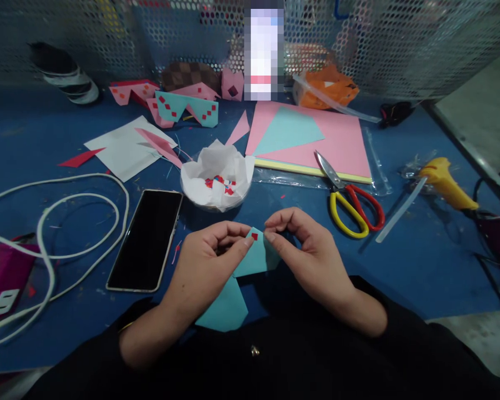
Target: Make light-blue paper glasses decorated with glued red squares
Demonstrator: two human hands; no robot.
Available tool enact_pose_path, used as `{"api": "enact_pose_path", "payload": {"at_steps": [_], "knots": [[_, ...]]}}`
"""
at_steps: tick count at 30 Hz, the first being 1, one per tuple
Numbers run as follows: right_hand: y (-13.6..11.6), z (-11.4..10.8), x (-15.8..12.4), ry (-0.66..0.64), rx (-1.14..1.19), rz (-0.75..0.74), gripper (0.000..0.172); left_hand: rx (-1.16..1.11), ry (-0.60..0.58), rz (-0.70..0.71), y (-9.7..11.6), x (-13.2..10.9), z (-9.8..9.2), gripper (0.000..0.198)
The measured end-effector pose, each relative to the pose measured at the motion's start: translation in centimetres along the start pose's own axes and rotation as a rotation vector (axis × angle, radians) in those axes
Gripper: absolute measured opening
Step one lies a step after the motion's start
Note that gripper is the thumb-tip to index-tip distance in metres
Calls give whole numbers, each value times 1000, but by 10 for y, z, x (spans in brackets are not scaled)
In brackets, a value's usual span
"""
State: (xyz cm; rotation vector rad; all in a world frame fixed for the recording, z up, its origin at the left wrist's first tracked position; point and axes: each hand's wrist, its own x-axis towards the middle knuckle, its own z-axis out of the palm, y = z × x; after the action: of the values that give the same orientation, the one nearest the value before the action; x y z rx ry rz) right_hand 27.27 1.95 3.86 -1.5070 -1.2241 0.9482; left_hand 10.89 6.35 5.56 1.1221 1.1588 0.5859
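Light-blue paper glasses [256, 258], cut and folded, are held up near the table's front edge; one lens-shaped part [225, 308] hangs lower, below my left wrist. A small red paper square [254, 236] sits near their top edge. My left hand [216, 261] pinches the paper between thumb and fingers, the thumb tip touching beside the square. Thumb and forefinger of my right hand [304, 250] close at the upper right edge of the same paper. Just beyond my hands stands a paper-lined bowl [216, 166] with small red and white paper bits inside.
Scissors [345, 194] lie right of centre, beside stacked coloured paper [345, 139]. A yellow glue gun [448, 180] and clear glue stick [402, 210] are farther right. On the left are a black-screened phone [145, 239] and white cable [123, 194]. Finished-looking paper glasses [187, 105] stand behind.
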Motion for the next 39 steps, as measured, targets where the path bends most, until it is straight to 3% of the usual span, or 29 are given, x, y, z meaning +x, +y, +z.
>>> {"api": "enact_pose_path", "payload": {"at_steps": [16, 39], "knots": [[-2, 2, -3, -22, -3, -7, 6, 203, 63, 98, -1, 2, -1, 21], [-1, 1, -4, 37, 24, -6, 10, 103, 21, 56, -2, 3, -3, 30]]}}
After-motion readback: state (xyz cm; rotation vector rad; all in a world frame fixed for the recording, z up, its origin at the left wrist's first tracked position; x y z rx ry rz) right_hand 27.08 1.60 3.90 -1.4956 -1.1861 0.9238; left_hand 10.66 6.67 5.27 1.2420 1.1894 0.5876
